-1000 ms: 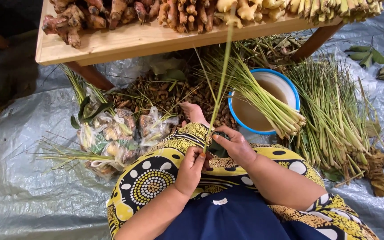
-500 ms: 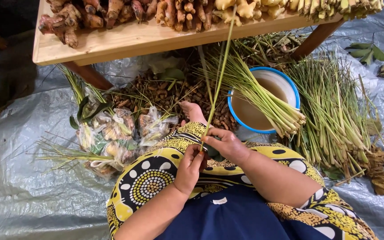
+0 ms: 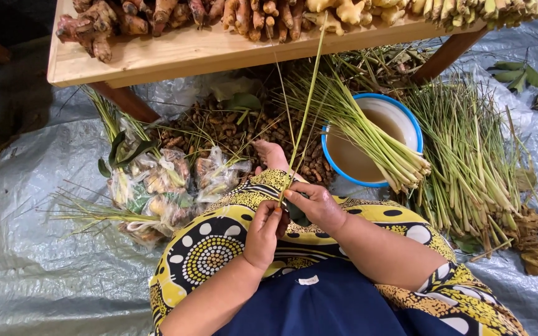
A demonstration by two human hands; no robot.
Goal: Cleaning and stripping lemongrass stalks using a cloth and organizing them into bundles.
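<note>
Here both hands, left hand (image 3: 263, 233) and right hand (image 3: 316, 206), grip clamped on one lemongrass stalk (image 3: 304, 115).

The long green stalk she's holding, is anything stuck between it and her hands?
Nothing visible is. The right hand pinches the green stalk directly between its fingertips, and the left hand closes on its lower end just beneath. Higher up, the stalk rises freely past the blue-rimmed bowl and crosses the wooden table edge.
</note>
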